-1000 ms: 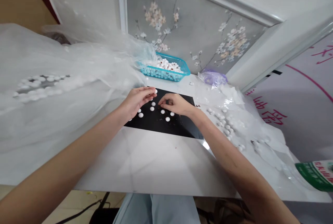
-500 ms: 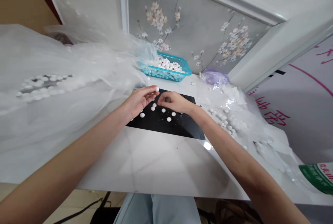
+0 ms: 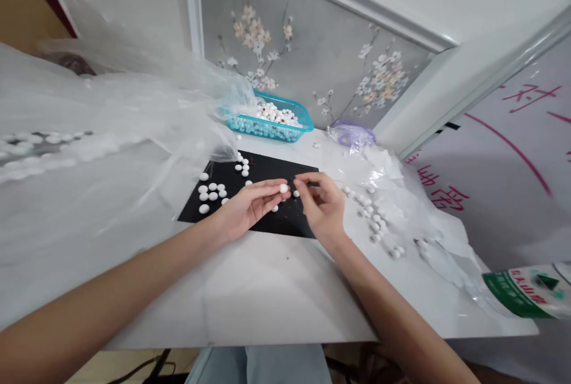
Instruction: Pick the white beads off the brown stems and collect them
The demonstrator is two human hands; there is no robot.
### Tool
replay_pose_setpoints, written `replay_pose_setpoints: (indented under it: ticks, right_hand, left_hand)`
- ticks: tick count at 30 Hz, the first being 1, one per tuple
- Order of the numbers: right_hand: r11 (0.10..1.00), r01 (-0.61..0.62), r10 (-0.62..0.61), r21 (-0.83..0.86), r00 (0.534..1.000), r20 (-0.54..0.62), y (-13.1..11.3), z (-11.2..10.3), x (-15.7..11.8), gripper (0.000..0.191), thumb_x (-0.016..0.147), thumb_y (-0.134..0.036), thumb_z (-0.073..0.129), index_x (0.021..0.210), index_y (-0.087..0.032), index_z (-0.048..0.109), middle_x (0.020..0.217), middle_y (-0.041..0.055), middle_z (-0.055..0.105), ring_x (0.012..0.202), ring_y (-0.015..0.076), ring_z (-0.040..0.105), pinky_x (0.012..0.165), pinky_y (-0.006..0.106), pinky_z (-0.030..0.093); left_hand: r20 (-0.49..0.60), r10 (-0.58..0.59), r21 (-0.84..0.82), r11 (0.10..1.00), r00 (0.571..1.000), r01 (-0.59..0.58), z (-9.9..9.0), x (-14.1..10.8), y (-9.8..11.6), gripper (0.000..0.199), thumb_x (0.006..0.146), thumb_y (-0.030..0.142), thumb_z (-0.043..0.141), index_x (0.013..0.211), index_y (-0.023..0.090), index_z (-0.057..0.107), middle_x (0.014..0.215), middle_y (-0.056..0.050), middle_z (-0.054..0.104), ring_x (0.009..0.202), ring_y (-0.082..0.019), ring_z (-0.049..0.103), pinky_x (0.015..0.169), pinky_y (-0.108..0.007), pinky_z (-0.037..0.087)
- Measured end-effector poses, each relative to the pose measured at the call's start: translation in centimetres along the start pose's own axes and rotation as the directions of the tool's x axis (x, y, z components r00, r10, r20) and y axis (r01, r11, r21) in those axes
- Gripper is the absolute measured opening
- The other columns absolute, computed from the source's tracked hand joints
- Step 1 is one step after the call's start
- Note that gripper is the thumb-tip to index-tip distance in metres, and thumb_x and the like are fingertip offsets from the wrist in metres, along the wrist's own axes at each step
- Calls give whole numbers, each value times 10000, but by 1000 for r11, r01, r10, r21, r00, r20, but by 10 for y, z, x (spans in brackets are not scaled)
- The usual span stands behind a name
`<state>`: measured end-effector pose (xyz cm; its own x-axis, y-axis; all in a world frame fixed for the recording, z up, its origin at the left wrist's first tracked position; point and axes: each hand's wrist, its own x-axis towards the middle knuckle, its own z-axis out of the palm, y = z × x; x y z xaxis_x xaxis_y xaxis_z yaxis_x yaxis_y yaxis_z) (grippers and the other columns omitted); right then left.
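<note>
Over the black mat (image 3: 276, 171), my left hand (image 3: 250, 205) is closed on a small white ball (image 3: 284, 188) at its fingertips. Close by on the right, my right hand (image 3: 322, 201) has its thumb and forefinger pinched together beside that ball. Whatever sits in this pinch is too small to make out. Several loose white balls (image 3: 213, 196) lie on the mat's left part, and more (image 3: 245, 166) lie near its back edge. Small dark bits are scattered on the mat, some of them near my right hand.
A teal basket (image 3: 307, 124) full of white balls stands at the back. Clear plastic bags (image 3: 134, 110) heap up on the left. To the right are a purple bag (image 3: 354, 134), loose white balls (image 3: 377, 223) on plastic, and a bottle with a green label (image 3: 521, 295) near the table edge.
Both hands have moved right and nearer over the mat, the left still with the white ball. The right hand has turned, its pinch now beside the ball. The view has shifted slightly.
</note>
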<state>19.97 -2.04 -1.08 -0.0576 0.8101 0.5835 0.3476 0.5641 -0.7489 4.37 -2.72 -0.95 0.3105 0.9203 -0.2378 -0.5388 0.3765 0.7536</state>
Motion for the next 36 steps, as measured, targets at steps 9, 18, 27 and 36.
replay_pose_setpoints:
  ticks: [9, 18, 27, 36]
  right_hand:
    - [985, 140, -138, -105, 990, 23, -2, 1, -2, 93, 842, -249, 540, 831, -209, 623, 818, 21, 562, 583, 81, 512, 471, 238, 417]
    - [977, 181, -171, -108, 980, 97, -2, -3, -2, 112, 856, -233, 512, 867, -209, 621, 830, 21, 558, 559, 70, 505, 460, 225, 428]
    - [970, 236, -226, -60, 964, 140, 1, -6, -1, 142, 782, -236, 617, 919, -200, 605, 848, 24, 571, 498, 48, 464, 436, 206, 451]
    - [973, 222, -210, -65, 965, 155, 3, -4, -2, 119, 818, -245, 579, 928, -208, 604, 881, 23, 557, 499, 40, 459, 440, 203, 441]
  left_hand:
    - [-4, 31, 43, 999, 1000, -31, -3, 0, -2, 113, 708, 120, 660, 781, 179, 723, 841, -9, 714, 861, -111, 660, 764, -114, 515]
    - [46, 61, 93, 994, 997, -65, -3, -1, -5, 85, 704, 171, 684, 775, 181, 729, 808, -8, 713, 837, -100, 653, 732, -113, 500]
    - [3, 77, 30, 997, 997, -77, -3, 1, -4, 64, 675, 135, 706, 729, 162, 727, 758, 14, 697, 736, -64, 629, 710, -106, 494]
    - [7, 65, 68, 996, 998, -65, -4, 2, -2, 112, 644, 182, 751, 747, 145, 732, 711, 12, 692, 664, -41, 602, 655, -91, 478]
